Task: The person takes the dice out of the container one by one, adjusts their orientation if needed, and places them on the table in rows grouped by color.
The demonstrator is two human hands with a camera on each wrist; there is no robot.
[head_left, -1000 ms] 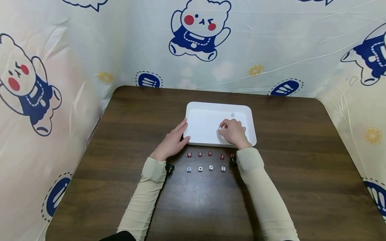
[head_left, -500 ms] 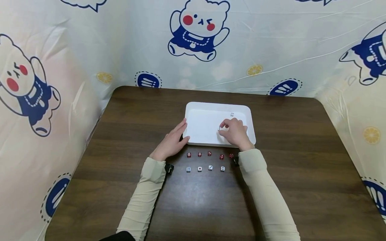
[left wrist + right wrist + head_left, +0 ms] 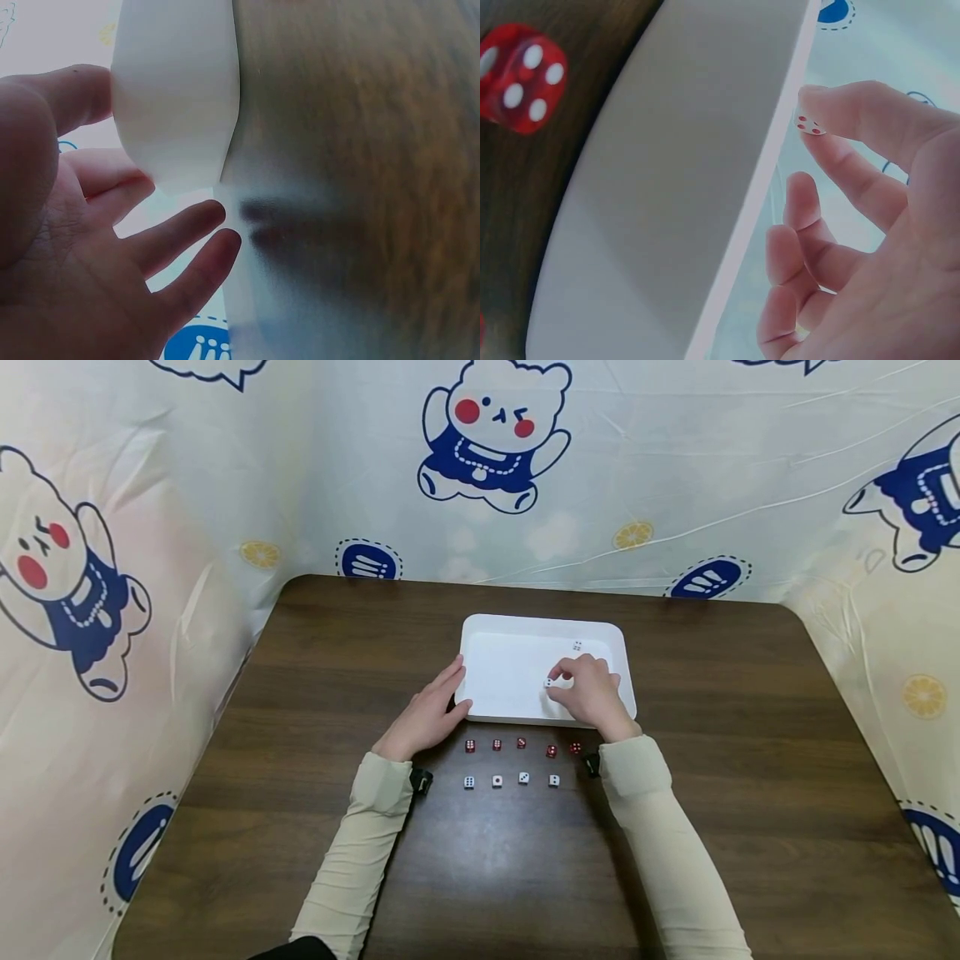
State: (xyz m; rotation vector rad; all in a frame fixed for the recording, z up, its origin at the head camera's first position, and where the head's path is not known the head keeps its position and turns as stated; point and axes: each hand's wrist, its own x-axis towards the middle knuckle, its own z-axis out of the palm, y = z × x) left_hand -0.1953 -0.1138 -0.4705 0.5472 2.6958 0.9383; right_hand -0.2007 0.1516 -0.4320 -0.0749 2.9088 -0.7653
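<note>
My right hand (image 3: pixel 590 692) is over the white tray (image 3: pixel 498 668) and pinches a small white die (image 3: pixel 810 126) between thumb and index finger. Red pips show on one side of that die in the right wrist view, and the other fingers are bent towards the palm. Another white die (image 3: pixel 577 646) lies near the back right of the tray. At the tray's left side, my left hand (image 3: pixel 425 714) rests its thumb and fingertips against the rim, fingers spread and fairly straight. The left wrist view shows those fingers at the tray's wall (image 3: pixel 176 90).
In front of the tray, a row of several red dice (image 3: pixel 521 742) lies on the dark wooden table (image 3: pixel 465 877). Nearer to me is a row of several white dice (image 3: pixel 523 778). A patterned curtain (image 3: pixel 675 460) surrounds the table's back and sides.
My right hand has shifted slightly to the right and towards me, with the white die still pinched. The left hand stays against the tray.
</note>
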